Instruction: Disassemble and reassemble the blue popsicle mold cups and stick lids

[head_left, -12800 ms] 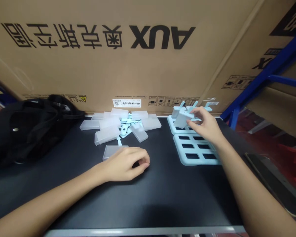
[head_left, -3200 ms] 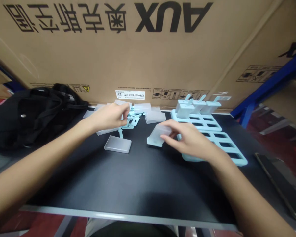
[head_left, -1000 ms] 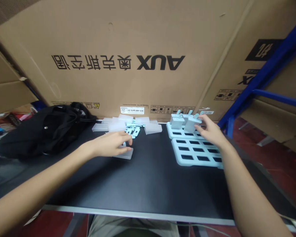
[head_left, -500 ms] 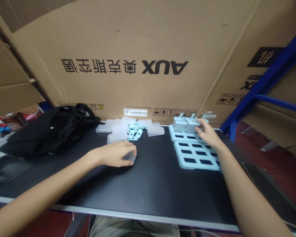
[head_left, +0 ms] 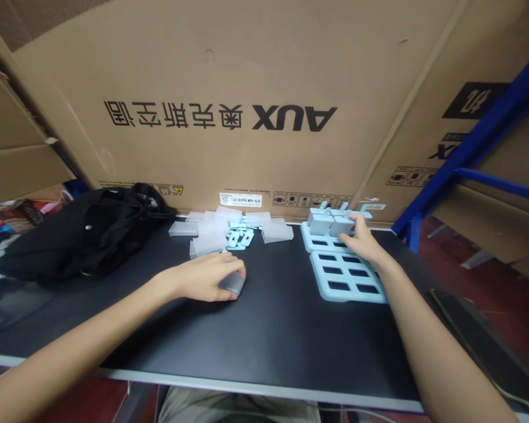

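Observation:
In the head view, my left hand point(head_left: 211, 278) is closed around a translucent popsicle mold cup point(head_left: 234, 283) low over the black tabletop. My right hand point(head_left: 362, 239) has its fingers closed around a popsicle mold with a light-blue stick handle point(head_left: 364, 212), at the back right of the light-blue rack point(head_left: 330, 292). The fingers hide most of that mold, so I cannot tell whether it sits in a slot. Two lidded molds stand upright to its left: one at the corner point(head_left: 320, 224), another point(head_left: 341, 225) beside my fingertips. Several rack slots in front hold nothing.
Loose translucent cups point(head_left: 211, 229) and light-blue stick lids point(head_left: 240, 238) lie piled at the table's back middle. A black bag point(head_left: 83, 235) rests on the left. A large cardboard box point(head_left: 229, 158) walls off the back, and a blue metal frame point(head_left: 462, 153) stands right.
My right hand has shifted a little left and down, closer to the second upright mold. My left hand stays nearly in place with its cup. The whole view has shifted slightly.

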A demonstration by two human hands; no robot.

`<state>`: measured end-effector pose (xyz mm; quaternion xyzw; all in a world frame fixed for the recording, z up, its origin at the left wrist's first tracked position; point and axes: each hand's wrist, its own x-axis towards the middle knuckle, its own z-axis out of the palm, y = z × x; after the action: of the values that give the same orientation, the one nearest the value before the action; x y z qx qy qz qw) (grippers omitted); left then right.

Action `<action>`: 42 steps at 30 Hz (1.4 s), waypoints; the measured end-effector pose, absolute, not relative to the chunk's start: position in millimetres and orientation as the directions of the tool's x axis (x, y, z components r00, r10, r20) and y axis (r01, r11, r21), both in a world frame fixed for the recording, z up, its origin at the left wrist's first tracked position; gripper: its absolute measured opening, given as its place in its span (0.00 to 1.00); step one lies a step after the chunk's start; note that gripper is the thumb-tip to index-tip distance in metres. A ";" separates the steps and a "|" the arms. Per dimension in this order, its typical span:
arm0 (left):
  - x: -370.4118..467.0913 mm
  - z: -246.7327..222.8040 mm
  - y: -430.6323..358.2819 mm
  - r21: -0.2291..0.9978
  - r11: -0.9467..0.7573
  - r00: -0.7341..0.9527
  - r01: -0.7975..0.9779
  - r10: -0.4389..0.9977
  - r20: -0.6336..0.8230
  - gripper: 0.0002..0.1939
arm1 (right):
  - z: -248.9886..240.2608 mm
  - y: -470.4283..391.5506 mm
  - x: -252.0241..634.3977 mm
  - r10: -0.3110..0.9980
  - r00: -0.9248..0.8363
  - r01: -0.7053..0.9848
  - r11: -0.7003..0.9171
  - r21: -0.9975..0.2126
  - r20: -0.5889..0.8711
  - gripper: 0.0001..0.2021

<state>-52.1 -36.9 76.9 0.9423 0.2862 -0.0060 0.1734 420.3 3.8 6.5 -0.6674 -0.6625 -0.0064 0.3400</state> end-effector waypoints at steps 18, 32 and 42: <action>64.1 79.0 43.9 -0.135 -0.802 0.809 0.582 0.555 0.193 0.24 | 43.6 -24.0 375.3 0.740 0.148 0.969 0.023 -0.244 0.656 0.24; 61.8 78.3 30.6 0.088 -0.835 0.786 0.543 0.542 0.296 0.17 | 75.6 -44.9 334.8 0.710 0.077 0.879 0.282 -0.384 0.700 0.08; 36.1 100.4 0.9 0.199 -0.888 0.820 0.415 0.460 0.342 0.25 | 69.3 -60.6 262.4 0.930 -0.175 0.541 0.366 -0.757 0.324 0.18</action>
<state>36.1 0.9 100.4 0.9521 0.2296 0.1937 0.0579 262.4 -60.6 69.3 -0.5065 -0.7259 0.2459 0.3951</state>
